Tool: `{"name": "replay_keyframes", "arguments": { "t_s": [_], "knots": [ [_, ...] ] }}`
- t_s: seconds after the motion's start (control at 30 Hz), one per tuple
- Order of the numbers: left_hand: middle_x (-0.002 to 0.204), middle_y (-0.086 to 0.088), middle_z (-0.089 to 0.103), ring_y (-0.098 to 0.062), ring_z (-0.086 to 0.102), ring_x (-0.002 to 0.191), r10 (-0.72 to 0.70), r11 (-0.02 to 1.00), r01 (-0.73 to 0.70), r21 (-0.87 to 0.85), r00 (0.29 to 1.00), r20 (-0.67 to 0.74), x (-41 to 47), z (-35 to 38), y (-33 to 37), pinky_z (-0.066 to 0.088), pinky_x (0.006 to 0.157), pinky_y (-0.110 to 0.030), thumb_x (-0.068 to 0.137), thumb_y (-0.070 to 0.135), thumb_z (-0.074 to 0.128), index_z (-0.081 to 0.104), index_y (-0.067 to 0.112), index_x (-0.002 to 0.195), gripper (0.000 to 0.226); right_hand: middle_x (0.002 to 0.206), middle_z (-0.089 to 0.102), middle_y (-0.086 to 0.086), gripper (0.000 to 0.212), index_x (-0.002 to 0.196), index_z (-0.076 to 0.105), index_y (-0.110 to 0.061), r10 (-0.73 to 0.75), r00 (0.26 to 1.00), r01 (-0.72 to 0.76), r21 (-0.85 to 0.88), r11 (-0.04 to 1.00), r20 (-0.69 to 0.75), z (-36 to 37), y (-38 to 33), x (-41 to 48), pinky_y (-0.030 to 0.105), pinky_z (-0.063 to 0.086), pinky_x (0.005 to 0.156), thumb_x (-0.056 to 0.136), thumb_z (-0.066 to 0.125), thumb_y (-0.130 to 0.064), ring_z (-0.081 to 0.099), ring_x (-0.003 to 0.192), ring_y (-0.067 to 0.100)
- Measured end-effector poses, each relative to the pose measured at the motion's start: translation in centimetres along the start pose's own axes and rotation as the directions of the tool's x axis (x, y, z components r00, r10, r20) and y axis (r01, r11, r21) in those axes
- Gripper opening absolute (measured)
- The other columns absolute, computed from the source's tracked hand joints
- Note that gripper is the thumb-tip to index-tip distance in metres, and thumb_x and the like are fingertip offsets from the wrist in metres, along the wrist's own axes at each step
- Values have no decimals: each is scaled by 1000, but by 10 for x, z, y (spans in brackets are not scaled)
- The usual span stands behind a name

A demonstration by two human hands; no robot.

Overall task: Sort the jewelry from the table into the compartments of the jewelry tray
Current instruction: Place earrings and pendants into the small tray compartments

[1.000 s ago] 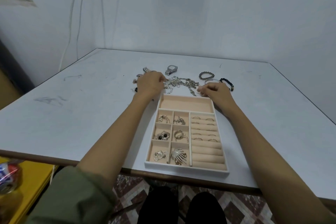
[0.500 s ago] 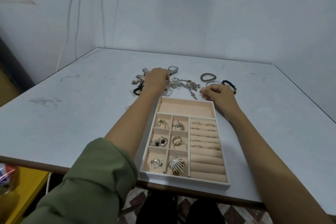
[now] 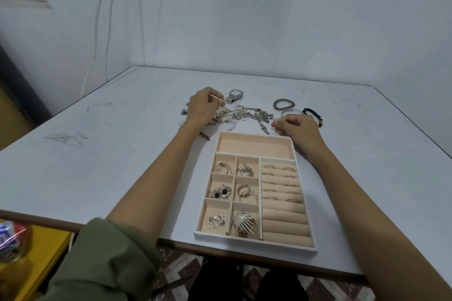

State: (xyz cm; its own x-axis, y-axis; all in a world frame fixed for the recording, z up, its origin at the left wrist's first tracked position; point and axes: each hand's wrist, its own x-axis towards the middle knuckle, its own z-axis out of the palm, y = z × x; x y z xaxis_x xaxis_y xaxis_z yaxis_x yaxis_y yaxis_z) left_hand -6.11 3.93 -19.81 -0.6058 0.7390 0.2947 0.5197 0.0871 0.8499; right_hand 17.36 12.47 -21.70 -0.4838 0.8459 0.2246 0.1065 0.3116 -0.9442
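Nearest me the jewelry tray (image 3: 254, 241) sits at the front edge of the bench (image 3: 97, 166), its pale rim framing peach-lined compartments. On its left side are six small square cells in two columns, each holding one silver piece: in the nearest row a chain-like piece (image 3: 216, 221) and a fan-shaped brooch (image 3: 242, 223); in the middle row a piece with dark stones (image 3: 220, 192) and a cluster of rings (image 3: 245, 190); in the far row two small silver ornaments (image 3: 223, 167) whose shapes I cannot make out. On the right side, the ring rolls (image 3: 283, 215) carry about eight thin bands in the farther slots, two per row. The long compartment (image 3: 254, 145) across the far end has nothing in it.

Just beyond the tray, my right hand (image 3: 297, 127) rests on the bench with its fingers curled in and pressed together; whether they pinch anything I cannot tell. My left hand (image 3: 204, 106) is farther out, its fingers pinching a small silver piece (image 3: 226, 101) at the edge of a tangled heap of silver chains (image 3: 247, 116) that lies on the bench between my hands. Beyond the heap lies one watch (image 3: 236, 94). To the right are three bracelets: a grey beaded one (image 3: 283, 104), a thin silver bangle (image 3: 289, 112) and a dark beaded one (image 3: 313, 115), partly behind my right hand.
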Motion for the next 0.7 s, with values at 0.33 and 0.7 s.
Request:
{"name": "replay_keyframes", "arguments": {
  "t_s": [0.33, 0.7],
  "knots": [
    [76, 15, 64, 8, 58, 71, 133, 980, -143, -138, 988, -83, -15, -5, -8, 47, 74, -9, 88, 12, 63, 68, 13, 97, 10, 67, 62, -7, 6, 75, 70, -18, -5, 999, 28, -507, 862, 46, 26, -34, 27, 26, 44, 64, 81, 72, -18, 55, 65, 8],
    [81, 4, 69, -8, 63, 79, 169, 971, -177, -159, 984, -63, -20, -6, -9, 52, 80, -23, 87, 13, 64, 68, 14, 95, 9, 79, 71, 5, 15, 81, 74, -11, 18, 999, -46, -767, 640, -45, 74, -43, 37, 26, 41, 63, 71, 69, -22, 64, 76, 25]
  ]
}}
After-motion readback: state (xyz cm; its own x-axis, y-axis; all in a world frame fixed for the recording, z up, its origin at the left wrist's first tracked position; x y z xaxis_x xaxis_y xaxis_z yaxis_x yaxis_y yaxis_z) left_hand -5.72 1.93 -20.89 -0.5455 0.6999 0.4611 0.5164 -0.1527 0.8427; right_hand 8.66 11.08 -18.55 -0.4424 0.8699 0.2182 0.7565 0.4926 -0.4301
